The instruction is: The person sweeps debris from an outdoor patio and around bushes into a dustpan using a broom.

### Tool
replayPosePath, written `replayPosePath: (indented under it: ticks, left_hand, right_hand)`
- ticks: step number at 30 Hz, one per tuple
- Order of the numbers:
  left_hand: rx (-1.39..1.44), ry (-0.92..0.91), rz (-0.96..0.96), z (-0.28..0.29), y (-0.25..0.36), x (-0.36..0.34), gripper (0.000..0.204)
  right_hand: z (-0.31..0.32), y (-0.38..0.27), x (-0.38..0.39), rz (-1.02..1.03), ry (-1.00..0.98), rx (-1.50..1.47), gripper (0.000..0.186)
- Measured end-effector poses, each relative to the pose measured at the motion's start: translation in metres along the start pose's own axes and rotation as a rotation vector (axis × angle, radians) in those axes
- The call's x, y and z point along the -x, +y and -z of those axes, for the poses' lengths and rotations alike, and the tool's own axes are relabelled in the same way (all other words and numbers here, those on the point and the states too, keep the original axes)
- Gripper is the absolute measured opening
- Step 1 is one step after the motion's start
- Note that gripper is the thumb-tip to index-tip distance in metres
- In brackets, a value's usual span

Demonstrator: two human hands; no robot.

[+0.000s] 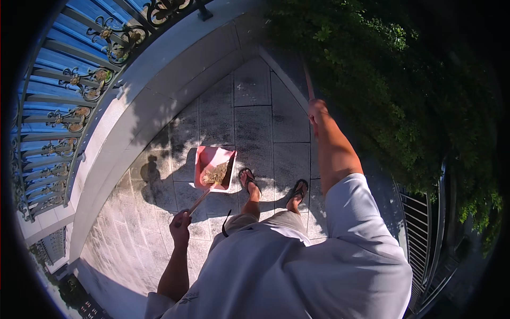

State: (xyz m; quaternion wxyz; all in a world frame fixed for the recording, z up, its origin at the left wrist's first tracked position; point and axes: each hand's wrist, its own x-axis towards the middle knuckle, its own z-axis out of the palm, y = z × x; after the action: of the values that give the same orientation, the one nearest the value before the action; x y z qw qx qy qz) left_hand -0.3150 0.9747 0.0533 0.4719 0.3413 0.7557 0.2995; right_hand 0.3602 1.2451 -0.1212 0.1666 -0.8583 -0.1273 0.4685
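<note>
A pinkish-red long-handled dustpan [213,155] is at the middle left, just beside my left foot. Dry brown debris [217,174] lies in it. My left hand [180,223] is closed round the upper end of the dustpan's handle [200,199], which slopes down to the pan. Out ahead on the right, my right hand [317,110] grips a thin reddish stick [308,82]. The far end of that stick disappears among dark leaves, so I cannot tell what it carries.
Paving slabs [252,125] lie under my sandalled feet [248,181]. A low pale wall [143,101] with an ornate metal fence [74,106] curves along the left. A dense hedge [366,90] hangs over the right, with metal railings [417,212] below it.
</note>
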Motion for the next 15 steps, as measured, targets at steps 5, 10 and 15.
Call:
replayPosePath:
  ticks: [5, 10, 15]
  left_hand:
    - [-0.006, -0.004, -0.043, 0.034, -0.018, -0.013, 0.025]
    - [-0.03, 0.008, -0.011, 0.03, -0.036, -0.05, 0.021]
    - [-0.135, 0.041, -0.047, 0.047, -0.053, -0.06, 0.023]
  right_hand:
    - [-0.082, -0.022, 0.036, -0.062, 0.053, -0.394, 0.024]
    - [-0.201, 0.133, 0.192, 0.233, 0.339, -0.397, 0.035]
    - [-0.191, 0.136, 0.217, 0.243, 0.261, -0.085, 0.029]
